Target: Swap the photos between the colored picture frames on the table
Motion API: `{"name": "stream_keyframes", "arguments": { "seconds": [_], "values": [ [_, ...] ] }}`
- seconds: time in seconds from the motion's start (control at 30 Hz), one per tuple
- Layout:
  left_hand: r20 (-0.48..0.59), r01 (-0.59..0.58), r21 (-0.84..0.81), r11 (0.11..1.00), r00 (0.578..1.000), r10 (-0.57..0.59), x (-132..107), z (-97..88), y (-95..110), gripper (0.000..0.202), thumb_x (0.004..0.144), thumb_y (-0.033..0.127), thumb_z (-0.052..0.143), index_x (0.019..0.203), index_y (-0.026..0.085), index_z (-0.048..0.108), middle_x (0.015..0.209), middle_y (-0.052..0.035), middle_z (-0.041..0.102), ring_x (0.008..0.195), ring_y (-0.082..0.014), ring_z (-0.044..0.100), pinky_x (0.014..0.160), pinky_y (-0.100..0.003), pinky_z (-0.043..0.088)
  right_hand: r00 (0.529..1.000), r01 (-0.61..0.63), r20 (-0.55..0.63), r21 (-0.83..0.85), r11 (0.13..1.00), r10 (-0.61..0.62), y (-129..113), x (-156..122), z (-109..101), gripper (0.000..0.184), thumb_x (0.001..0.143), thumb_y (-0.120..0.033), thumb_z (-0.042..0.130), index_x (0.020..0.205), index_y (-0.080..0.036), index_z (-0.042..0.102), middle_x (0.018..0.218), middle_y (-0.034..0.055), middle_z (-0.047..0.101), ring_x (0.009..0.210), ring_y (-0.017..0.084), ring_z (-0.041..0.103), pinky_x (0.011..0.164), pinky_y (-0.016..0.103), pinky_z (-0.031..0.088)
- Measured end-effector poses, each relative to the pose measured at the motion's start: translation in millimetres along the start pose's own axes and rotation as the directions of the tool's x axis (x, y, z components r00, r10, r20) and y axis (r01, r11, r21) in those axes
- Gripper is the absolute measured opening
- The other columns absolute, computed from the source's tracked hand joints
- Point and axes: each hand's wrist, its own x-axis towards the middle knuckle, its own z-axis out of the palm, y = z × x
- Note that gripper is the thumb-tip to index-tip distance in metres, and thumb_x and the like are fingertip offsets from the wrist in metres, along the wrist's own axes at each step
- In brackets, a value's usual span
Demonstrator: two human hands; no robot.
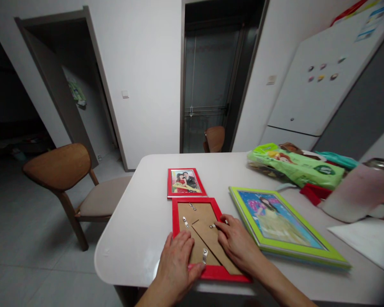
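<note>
A red picture frame (pixel 213 273) lies face down on the table, its brown backing board (pixel 187 245) showing. Small metal clips sit around the board, and a diagonal stand leg runs across it. My left hand (pixel 176 266) rests over the frame's left edge, fingers laid on the backing and thumb stretched beside the bottom clip (pixel 205 256). On the right side, my right hand (pixel 237 241) has its fingertips closed at the right clip (pixel 212 226). Just beyond, touching or nearly touching, lies another red frame (pixel 170 183) face up with a photo of a couple.
A green picture frame (pixel 243 209) lies to the right on the white table (pixel 131 238). Behind it are a green package (pixel 294 164) and a pinkish container (pixel 361 192), with white paper (pixel 368 241) nearer. A wooden chair (pixel 60 170) stands left; a refrigerator (pixel 307 98) is back right.
</note>
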Motion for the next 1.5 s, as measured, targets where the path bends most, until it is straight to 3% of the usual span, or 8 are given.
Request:
{"name": "stream_keyframes", "arguments": {
  "seconds": [0.17,0.3,0.43,0.6,0.9,1.1,1.27,1.5],
  "values": [
    [-0.012,0.013,0.017,1.0,1.0,-0.013,1,0.4,2,0.043,0.068,0.037,0.057,0.105,0.016,0.053,0.117,-0.0099,0.051,0.107,-0.025,0.045,0.094,-0.047,0.031,1.0,-0.011,0.023,0.037,0.999,0.011,-2,0,-3,0.026,0.075,-0.016,0.034,0.085,-0.014,0.059,0.096,0.0102,0.048,0.088,0.018,0.047,0.079,0.032,0.038],
    [-0.005,0.011,0.026,1.0,1.0,-0.011,0,-1.5,2,0.039,0.071,0.034,0.055,0.105,0.016,0.053,0.117,-0.009,0.051,0.108,-0.024,0.045,0.094,-0.047,0.03,1.0,0.008,-0.003,-0.008,1.0,-0.008,-5,-6,-4,0.029,0.077,-0.02,0.035,0.09,-0.015,0.06,0.098,0.0114,0.05,0.092,0.02,0.047,0.08,0.034,0.038],
    [0.013,-0.004,0.054,0.999,1.0,0.003,0,-2.3,2,0.032,0.076,0.021,0.045,0.108,0.017,0.05,0.119,-0.0073,0.049,0.11,-0.0212,0.043,0.095,-0.046,0.031,0.99,0.141,-0.027,0.024,0.99,-0.14,-20,-24,-6,0.029,0.076,-0.022,0.039,0.097,-0.021,0.059,0.104,0.0096,0.051,0.097,0.022,0.045,0.082,0.038,0.037],
    [-0.002,-0.058,0.079,0.995,0.998,0.058,0,-1.1,1,0.033,0.076,0.015,0.041,0.107,0.017,0.051,0.118,-0.0086,0.049,0.11,-0.0214,0.044,0.094,-0.046,0.032,0.942,0.314,0.083,0.114,0.942,-0.324,-42,-39,-13,0.027,0.076,-0.023,0.042,0.096,-0.028,0.059,0.105,0.0068,0.052,0.097,0.021,0.044,0.081,0.039,0.037],
    [0.001,-0.058,0.063,0.996,0.998,0.058,1,-2.5,0,0.035,0.073,0.012,0.04,0.106,0.017,0.051,0.117,-0.0082,0.051,0.109,-0.0214,0.045,0.093,-0.047,0.033,0.933,0.311,0.141,0.149,0.939,-0.331,-43,-38,-20,0.026,0.075,-0.022,0.042,0.093,-0.028,0.06,0.107,0.0063,0.052,0.099,0.021,0.043,0.084,0.04,0.035],
    [0.04,-0.035,0.064,0.997,0.999,0.032,2,-4.4,3,0.038,0.072,0.01,0.037,0.107,0.016,0.051,0.118,-0.0084,0.05,0.11,-0.0209,0.043,0.094,-0.047,0.031,0.961,0.237,0.091,0.207,0.949,-0.26,-44,-15,-8,0.031,0.078,-0.019,0.036,0.102,-0.021,0.056,0.103,0.0089,0.053,0.093,0.019,0.046,0.08,0.035,0.038],
    [0.022,-0.039,0.046,0.998,0.999,0.038,2,-4.3,3,0.04,0.07,0.009,0.037,0.106,0.015,0.052,0.117,-0.0089,0.051,0.108,-0.0212,0.045,0.093,-0.047,0.032,0.974,0.185,0.107,0.119,0.975,-0.198,-49,19,9,0.033,0.078,-0.017,0.034,0.105,-0.016,0.054,0.103,0.0109,0.051,0.095,0.02,0.043,0.082,0.034,0.034],
    [0.01,-0.039,0.008,0.999,0.999,0.039,2,-4.6,2,0.04,0.069,0.008,0.035,0.105,0.015,0.052,0.113,-0.0075,0.054,0.106,-0.0197,0.046,0.095,-0.045,0.032,0.954,0.219,0.207,0.014,0.976,-0.217,-58,36,17,0.026,0.077,-0.016,0.038,0.094,-0.022,0.057,0.095,0.0062,0.051,0.088,0.018,0.042,0.074,0.03,0.031]
  ]
}}
